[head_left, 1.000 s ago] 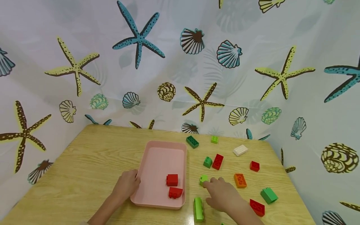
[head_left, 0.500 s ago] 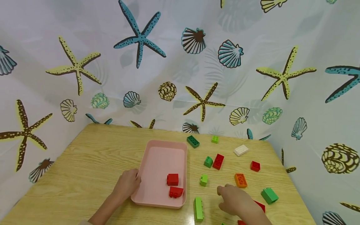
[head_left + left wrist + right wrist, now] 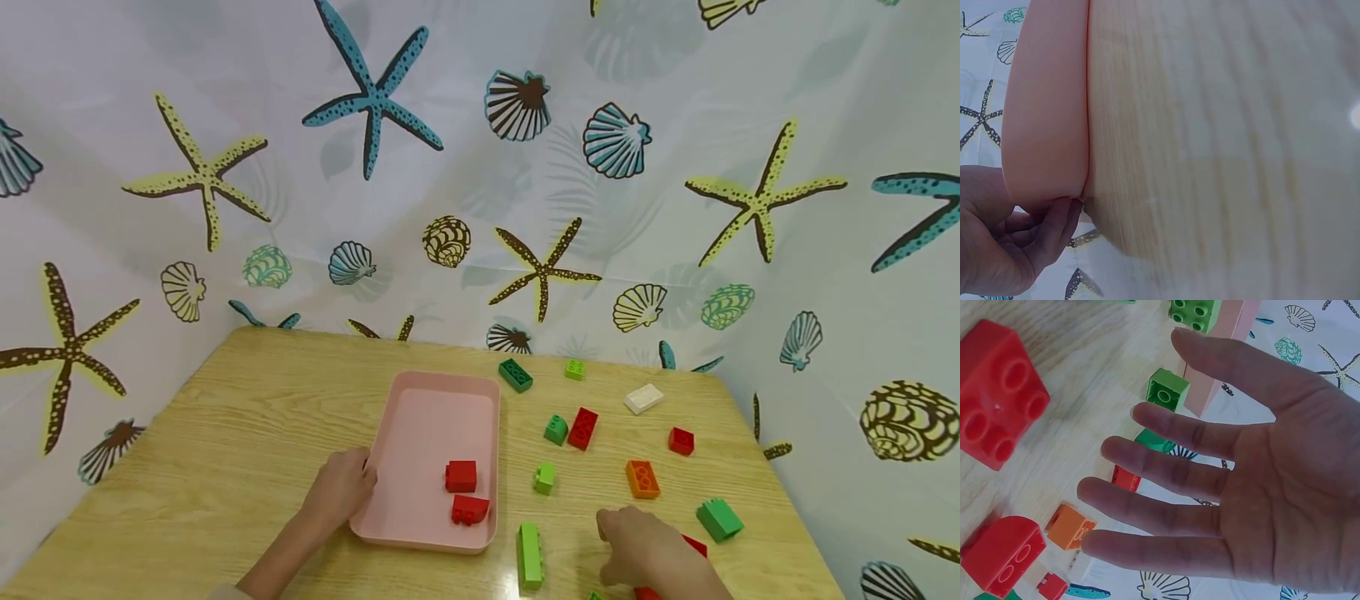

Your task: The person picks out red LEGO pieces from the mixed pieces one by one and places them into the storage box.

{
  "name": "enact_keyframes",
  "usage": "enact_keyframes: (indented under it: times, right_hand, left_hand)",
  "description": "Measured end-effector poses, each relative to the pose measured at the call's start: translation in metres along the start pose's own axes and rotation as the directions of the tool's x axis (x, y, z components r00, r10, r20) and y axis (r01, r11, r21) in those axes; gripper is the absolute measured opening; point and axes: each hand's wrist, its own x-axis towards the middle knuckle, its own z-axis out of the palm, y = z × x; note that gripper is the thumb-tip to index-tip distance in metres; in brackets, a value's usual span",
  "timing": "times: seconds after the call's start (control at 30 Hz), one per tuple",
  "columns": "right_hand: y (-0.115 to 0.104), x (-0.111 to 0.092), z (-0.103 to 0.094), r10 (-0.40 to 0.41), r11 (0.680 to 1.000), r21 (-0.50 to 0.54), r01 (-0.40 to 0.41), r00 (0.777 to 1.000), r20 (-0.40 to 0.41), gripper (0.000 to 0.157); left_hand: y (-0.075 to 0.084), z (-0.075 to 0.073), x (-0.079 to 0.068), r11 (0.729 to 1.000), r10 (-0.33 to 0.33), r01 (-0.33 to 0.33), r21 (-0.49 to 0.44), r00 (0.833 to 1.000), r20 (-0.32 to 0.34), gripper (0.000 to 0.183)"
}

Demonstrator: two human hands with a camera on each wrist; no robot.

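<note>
A pink plastic tray (image 3: 420, 425) lies on the table with two red toy building bricks (image 3: 461, 476) in it. My left hand (image 3: 341, 487) grips the tray's left wall; the left wrist view shows the fingers (image 3: 1054, 231) curled at its rim. To the right of the tray, my right hand (image 3: 648, 554) is over the table and holds nothing, its fingers spread in the right wrist view. It partly covers two red bricks (image 3: 696, 546). Left of it are a long lime brick (image 3: 530, 557) and a small light green brick (image 3: 545, 477).
Farther back lie a green curved brick (image 3: 556, 429), a red brick (image 3: 582, 428), a dark green brick (image 3: 516, 375), a small lime brick (image 3: 574, 369) and a white brick (image 3: 643, 398). To the right are orange (image 3: 642, 479), small red (image 3: 681, 441) and green (image 3: 720, 520) bricks. A patterned curtain (image 3: 450, 167) surrounds the table.
My right hand has drawn away from the small light green brick, moving right and toward me. That brick stays on the table, now uncovered. The left hand keeps its place on the tray.
</note>
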Motion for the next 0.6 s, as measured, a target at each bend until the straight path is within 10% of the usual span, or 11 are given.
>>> enact_keyframes:
  times: [0.3, 0.6]
  right_hand:
    - [0.035, 0.029, 0.022, -0.013, 0.999, -0.034, 0.015, 0.999, 0.053, 0.033]
    - [0.019, 0.013, 0.018, 0.079, 0.997, -0.018, -0.078, 0.994, 0.071, 0.034]
  left_hand:
    - [0.0, 0.001, -0.001, 1.0, 0.014, -0.014, 0.005, 1.0, -0.007, 0.029]
    - [0.0, -0.001, -0.001, 1.0, 0.009, -0.009, -0.01, 1.0, 0.001, 0.029]
